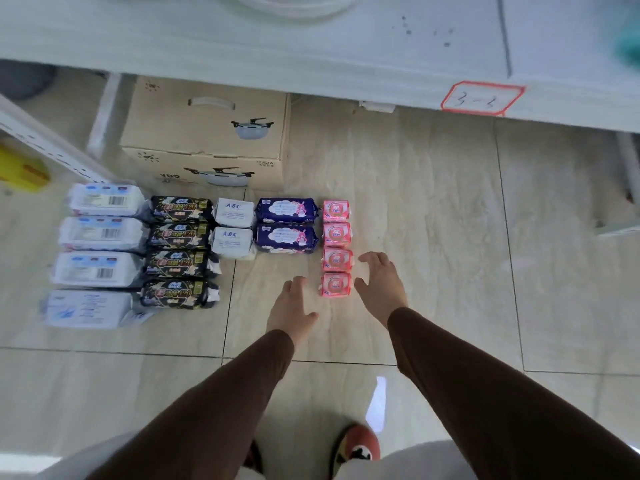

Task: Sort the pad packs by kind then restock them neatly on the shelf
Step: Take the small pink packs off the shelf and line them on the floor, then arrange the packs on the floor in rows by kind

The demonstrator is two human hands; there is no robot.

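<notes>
Pad packs lie on the tiled floor in columns by kind. From the left: several large white packs (pixel 100 233), several black packs (pixel 180 251), two white ABC packs (pixel 232 225), two dark blue packs (pixel 286 225), and several small pink packs (pixel 336 247). My left hand (pixel 292 308) hovers open just left of the nearest pink pack (pixel 336 285). My right hand (pixel 381 285) is open just right of it, fingers spread. Neither hand touches a pack. The white shelf (pixel 311 53) runs across the top.
A cardboard cooker box (pixel 207 140) stands under the shelf behind the packs. A red-bordered label (pixel 481 98) is on the shelf edge. A yellow item (pixel 22 171) sits far left. My shoe (pixel 356 445) is at the bottom.
</notes>
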